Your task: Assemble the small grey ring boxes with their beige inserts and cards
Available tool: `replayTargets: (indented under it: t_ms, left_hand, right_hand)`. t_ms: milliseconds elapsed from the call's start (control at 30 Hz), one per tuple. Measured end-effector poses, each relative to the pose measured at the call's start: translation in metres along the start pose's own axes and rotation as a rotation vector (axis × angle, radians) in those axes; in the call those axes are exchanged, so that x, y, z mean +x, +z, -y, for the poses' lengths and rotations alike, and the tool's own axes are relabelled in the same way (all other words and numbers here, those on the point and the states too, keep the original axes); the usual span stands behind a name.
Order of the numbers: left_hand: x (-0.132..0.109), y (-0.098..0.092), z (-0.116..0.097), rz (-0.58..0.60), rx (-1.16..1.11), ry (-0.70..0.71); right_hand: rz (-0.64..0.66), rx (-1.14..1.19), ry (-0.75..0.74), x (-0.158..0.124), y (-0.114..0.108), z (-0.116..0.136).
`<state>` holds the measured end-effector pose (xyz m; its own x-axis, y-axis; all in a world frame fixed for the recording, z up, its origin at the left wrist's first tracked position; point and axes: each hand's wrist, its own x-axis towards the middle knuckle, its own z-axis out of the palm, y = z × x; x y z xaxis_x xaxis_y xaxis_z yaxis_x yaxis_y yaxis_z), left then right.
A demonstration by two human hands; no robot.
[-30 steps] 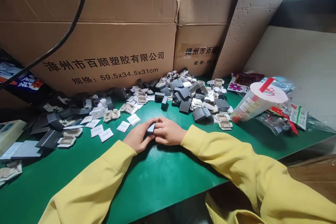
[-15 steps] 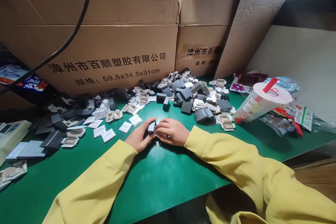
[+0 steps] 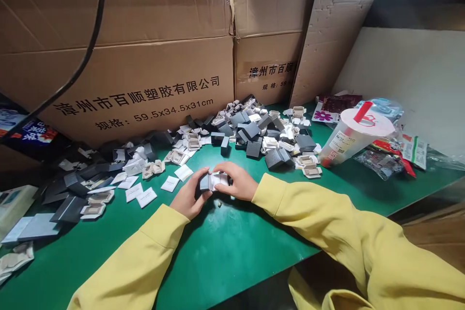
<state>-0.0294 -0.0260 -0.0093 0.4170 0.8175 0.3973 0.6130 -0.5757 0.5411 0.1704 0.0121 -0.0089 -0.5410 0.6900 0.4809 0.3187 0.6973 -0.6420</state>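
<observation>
My left hand [image 3: 190, 194] is closed around a small dark grey box [image 3: 204, 183], with the thumb on its near side. My right hand [image 3: 238, 181] grips a white piece [image 3: 218, 180] at the box's right side, fingers bent over it. Whether the white piece is the box's lining or a separate insert, I cannot tell. Just below the hands, a tiny shiny bit [image 3: 219, 204] lies on the green table [image 3: 232, 247]. White printed cards [image 3: 147, 197] lie flat to the left of my left hand.
A heap of small dark boxes and white inserts [image 3: 254, 131] lies ahead, with more dark boxes [image 3: 70, 208] at left. Cardboard cartons [image 3: 163, 77] stand behind. At right are a lidded drink cup [image 3: 341, 143] and snack packets [image 3: 381, 162]. A black cable [image 3: 87, 53] hangs at upper left.
White now shows between my hands at the box, and my right hand has shifted onto it. The tiny shiny bit now shows clearly below the hands. The view has shifted slightly.
</observation>
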Motion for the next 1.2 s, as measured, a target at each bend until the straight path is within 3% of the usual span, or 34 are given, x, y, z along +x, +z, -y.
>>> replayTargets:
  t_ms: [167,300,433,600,767,833,1100,1200]
  left_hand:
    - [0.003,0.005,-0.003,-0.077,-0.018,0.251]
    - [0.002,0.005,-0.006,-0.021,0.105,0.340]
    - [0.000,0.005,-0.004,0.009,0.186,0.356]
    - [0.002,0.006,-0.008,-0.040,0.086,0.219]
    - [0.005,0.006,-0.016,-0.097,0.031,-0.224]
    - [0.005,0.005,-0.017,-0.108,0.061,-0.319]
    - [0.004,0.003,-0.021,-0.093,0.102,-0.301]
    - [0.004,0.003,-0.023,-0.153,0.146,-0.290]
  right_hand:
    - [0.131,0.107,0.198,0.004,-0.004,0.003]
    - [0.176,0.150,0.177,0.005,-0.005,0.004]
    - [0.122,0.113,0.109,0.006,-0.002,0.003]
    - [0.079,0.084,0.145,0.006,0.002,0.000]
    - [0.037,0.081,0.131,0.003,0.004,0.000]
    - [0.052,0.084,0.108,0.002,0.005,0.001]
    - [0.086,0.086,0.126,0.002,0.003,0.007]
    - [0.074,0.067,0.141,0.002,0.003,0.008]
